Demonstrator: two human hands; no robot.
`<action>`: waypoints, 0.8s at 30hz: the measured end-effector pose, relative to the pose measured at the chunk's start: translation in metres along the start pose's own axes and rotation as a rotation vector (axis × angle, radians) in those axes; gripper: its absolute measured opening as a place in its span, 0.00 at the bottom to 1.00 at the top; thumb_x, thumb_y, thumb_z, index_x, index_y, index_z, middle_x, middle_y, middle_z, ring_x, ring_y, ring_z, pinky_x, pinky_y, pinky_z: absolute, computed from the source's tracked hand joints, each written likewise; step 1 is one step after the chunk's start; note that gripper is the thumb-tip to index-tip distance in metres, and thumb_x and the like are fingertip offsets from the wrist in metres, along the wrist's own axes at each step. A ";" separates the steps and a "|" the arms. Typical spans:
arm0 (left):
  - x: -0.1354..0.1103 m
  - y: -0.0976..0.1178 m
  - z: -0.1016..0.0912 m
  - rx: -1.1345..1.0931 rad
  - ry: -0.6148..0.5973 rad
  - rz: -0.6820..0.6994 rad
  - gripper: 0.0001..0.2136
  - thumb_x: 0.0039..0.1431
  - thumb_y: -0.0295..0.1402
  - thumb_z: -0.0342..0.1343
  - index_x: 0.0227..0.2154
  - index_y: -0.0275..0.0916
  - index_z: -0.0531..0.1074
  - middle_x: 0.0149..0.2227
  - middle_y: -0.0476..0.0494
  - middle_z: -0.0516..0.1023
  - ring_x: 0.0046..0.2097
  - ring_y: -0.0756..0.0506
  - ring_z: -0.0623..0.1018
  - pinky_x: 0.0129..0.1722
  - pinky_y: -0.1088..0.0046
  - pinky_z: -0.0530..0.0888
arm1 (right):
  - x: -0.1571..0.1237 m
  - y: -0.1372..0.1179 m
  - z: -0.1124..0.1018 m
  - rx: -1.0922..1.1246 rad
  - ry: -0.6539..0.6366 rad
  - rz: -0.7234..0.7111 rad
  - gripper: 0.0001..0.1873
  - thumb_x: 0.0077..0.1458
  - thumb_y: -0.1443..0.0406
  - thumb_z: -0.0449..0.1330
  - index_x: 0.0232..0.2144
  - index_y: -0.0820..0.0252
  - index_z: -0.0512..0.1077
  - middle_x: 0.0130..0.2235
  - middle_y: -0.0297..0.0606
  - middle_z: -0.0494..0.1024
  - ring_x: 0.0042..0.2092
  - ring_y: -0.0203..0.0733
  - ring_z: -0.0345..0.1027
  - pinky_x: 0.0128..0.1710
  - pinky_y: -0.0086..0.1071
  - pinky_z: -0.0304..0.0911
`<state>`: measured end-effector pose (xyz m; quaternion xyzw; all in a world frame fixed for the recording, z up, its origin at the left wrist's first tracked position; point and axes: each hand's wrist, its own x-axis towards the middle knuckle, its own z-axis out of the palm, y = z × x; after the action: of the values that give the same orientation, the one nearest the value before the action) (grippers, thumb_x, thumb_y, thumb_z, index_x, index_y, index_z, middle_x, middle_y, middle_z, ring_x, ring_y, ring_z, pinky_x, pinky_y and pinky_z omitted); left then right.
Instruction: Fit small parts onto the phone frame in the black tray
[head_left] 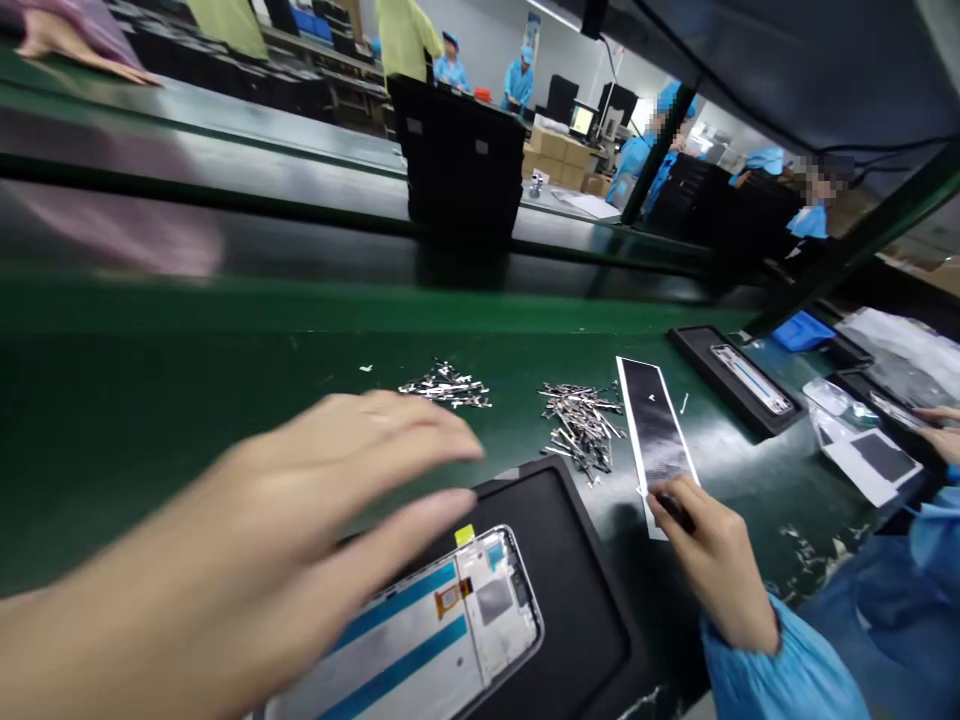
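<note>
My left hand hovers, blurred, over the left part of a phone frame, thumb and fingers apart with nothing seen between them. Silver, with blue strips, an orange flex piece and a yellow tab, the phone frame lies in a black tray. My right hand is at the near end of a white-edged black sheet. Its fingers pinch a small dark object, mostly hidden, whose kind I cannot make out. Beyond the tray lie two piles of small metallic strips, one left and one right.
Another black tray with a phone part stands at the right. Farther right, a co-worker's hand is near a white card. A black stack of trays stands on the ledge behind. A green post slants at right.
</note>
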<state>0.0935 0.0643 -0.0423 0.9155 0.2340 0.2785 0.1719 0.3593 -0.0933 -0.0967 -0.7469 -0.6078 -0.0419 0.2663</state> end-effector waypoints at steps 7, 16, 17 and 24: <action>0.093 0.051 0.065 0.129 -0.505 0.131 0.09 0.57 0.28 0.47 0.28 0.36 0.72 0.31 0.44 0.75 0.37 0.42 0.72 0.35 0.66 0.65 | 0.035 0.004 0.031 0.098 -0.140 0.096 0.07 0.48 0.67 0.52 0.20 0.59 0.62 0.23 0.31 0.65 0.25 0.36 0.60 0.26 0.29 0.51; 0.104 0.026 0.122 0.152 -0.576 0.121 0.05 0.53 0.22 0.51 0.27 0.34 0.71 0.35 0.45 0.71 0.42 0.44 0.70 0.39 0.65 0.67 | 0.040 0.005 0.034 0.320 -0.167 0.240 0.10 0.44 0.64 0.51 0.16 0.58 0.57 0.20 0.30 0.60 0.24 0.34 0.53 0.25 0.30 0.45; 0.103 0.026 0.123 0.158 -0.565 0.110 0.05 0.54 0.23 0.50 0.28 0.34 0.71 0.36 0.45 0.71 0.42 0.44 0.69 0.40 0.64 0.67 | 0.040 0.006 0.032 0.354 -0.155 0.270 0.10 0.44 0.62 0.52 0.16 0.58 0.58 0.19 0.30 0.60 0.24 0.34 0.52 0.25 0.30 0.45; 0.101 0.022 0.125 0.096 -0.490 0.045 0.06 0.54 0.23 0.49 0.27 0.33 0.71 0.35 0.43 0.70 0.42 0.42 0.69 0.42 0.60 0.65 | 0.038 0.017 0.015 0.667 -0.054 0.511 0.11 0.41 0.59 0.59 0.19 0.61 0.66 0.19 0.29 0.62 0.23 0.32 0.52 0.23 0.28 0.46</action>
<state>0.2486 0.0756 -0.0876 0.9677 0.1781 0.0407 0.1735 0.3805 -0.0551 -0.1008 -0.7474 -0.3902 0.2439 0.4793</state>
